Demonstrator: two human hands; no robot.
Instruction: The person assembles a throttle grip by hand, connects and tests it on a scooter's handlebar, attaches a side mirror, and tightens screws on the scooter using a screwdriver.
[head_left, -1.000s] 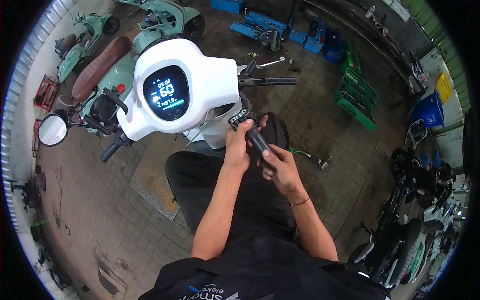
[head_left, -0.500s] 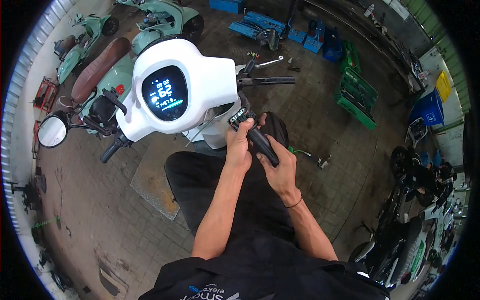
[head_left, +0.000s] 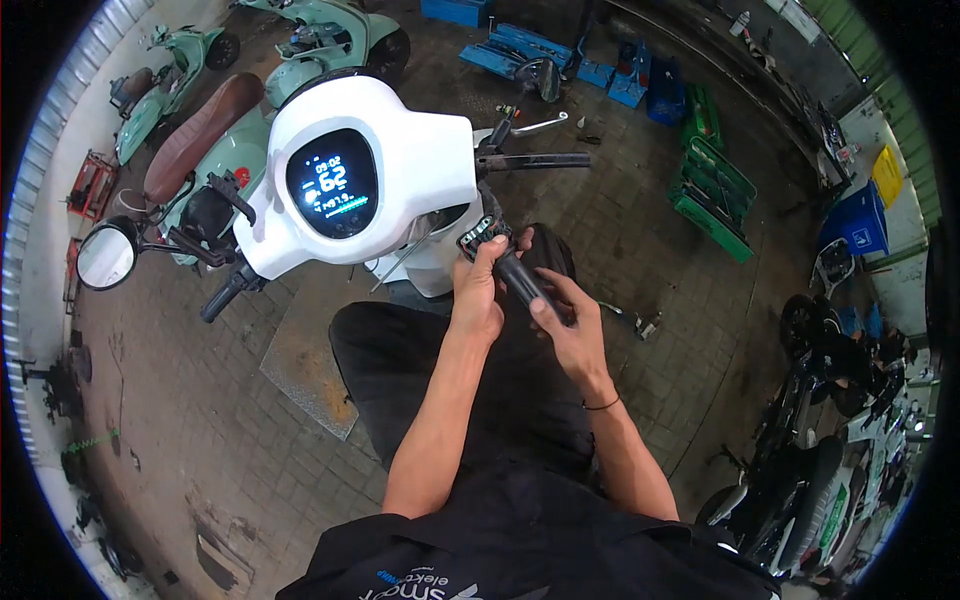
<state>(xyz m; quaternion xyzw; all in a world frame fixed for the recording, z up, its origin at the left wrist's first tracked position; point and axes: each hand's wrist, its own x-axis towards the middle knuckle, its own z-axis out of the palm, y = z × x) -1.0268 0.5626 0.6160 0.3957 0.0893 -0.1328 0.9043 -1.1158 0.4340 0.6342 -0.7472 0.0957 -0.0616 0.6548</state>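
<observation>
A black throttle grip [head_left: 522, 281] with a switch housing [head_left: 484, 238] at its upper end lies across both my hands, above my lap. My left hand [head_left: 476, 290] is closed around the housing end, its thumb pressing on top. My right hand [head_left: 574, 328] wraps the lower end of the grip, thumb on the near side and fingers behind it. Just beyond stands a white scooter's front [head_left: 415, 150] with a lit display [head_left: 332, 184]. Its right handlebar end [head_left: 540, 161] is a bare dark tube, with a silver brake lever [head_left: 540, 124] beside it.
Blue toolboxes [head_left: 515, 50] and an open green toolbox [head_left: 712, 195] stand on the brick floor. Mint-green scooters [head_left: 215, 150] are at the far left, a black motorcycle [head_left: 795, 480] at the right. A metal plate [head_left: 310, 370] lies by my knee, a small connector [head_left: 648, 325] to the right.
My right hand has shifted slightly down and right along the grip, with its thumb now on top near the end. My left hand holds nearly the same place.
</observation>
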